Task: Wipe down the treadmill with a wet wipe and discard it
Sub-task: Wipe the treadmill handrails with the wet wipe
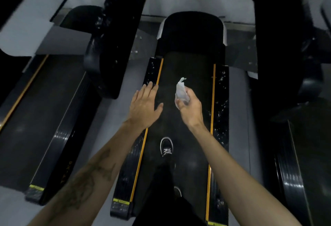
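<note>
Right hand (190,108) fingers pinching crumpled wet wipe (181,91) above treadmill belt (188,68); left hand (144,106) fingers straight, released.

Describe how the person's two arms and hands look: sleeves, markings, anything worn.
Both forearms are bare, with no sleeves in view. The left forearm carries dark line tattoos along its length. The right forearm shows no markings. Neither the left hand nor the right hand wears gloves.

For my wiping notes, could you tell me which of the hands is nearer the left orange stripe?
Left. The left hand lies over the left orange stripe; the right hand is above the belt.
</note>
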Motion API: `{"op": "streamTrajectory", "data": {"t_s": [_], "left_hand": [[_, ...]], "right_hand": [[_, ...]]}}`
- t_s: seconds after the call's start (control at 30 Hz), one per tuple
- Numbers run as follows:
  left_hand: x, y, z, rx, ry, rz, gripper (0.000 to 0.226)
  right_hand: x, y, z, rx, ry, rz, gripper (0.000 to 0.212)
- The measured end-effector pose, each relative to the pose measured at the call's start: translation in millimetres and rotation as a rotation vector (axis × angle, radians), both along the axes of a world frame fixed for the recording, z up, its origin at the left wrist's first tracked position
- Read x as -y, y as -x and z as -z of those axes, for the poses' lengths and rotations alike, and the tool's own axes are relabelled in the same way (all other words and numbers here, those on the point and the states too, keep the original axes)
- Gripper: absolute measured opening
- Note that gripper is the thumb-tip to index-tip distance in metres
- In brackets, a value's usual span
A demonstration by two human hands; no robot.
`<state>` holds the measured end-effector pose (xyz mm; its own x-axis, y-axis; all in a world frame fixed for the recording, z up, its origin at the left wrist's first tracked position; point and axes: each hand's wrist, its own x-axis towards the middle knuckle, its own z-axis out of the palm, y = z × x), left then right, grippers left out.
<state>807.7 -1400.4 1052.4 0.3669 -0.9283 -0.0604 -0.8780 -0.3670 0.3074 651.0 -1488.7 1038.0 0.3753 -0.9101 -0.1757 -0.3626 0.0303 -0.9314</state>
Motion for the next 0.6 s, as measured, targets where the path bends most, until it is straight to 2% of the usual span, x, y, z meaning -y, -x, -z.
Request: {"op": "streamTrajectory", "data": {"t_s": [0.23, 0.37, 0.47, 0.53, 0.6], "left_hand": [[98, -78, -27, 0.038, 0.05, -0.062, 0.075], [146, -121, -48, 0.043, 0.077, -0.126, 0.075], [177, -152, -57, 0.082, 0.086, -0.153, 0.075], [196, -172, -60, 0.081, 0.082, -0.179, 0.075], [211, -189, -63, 0.081, 0.097, -0.211, 0.075]], "right_hand": [[108, -77, -36, -0.004, 0.128, -0.125, 0.042], [172, -125, -61, -0.106, 0.457, -0.258, 0.043], [217, -157, -71, -0.191, 0.748, -0.387, 0.062], [244, -176, -76, -0.216, 0.818, -0.436, 0.072], [265, -194, -80, -0.209, 0.845, -0.472, 0.073]]}}
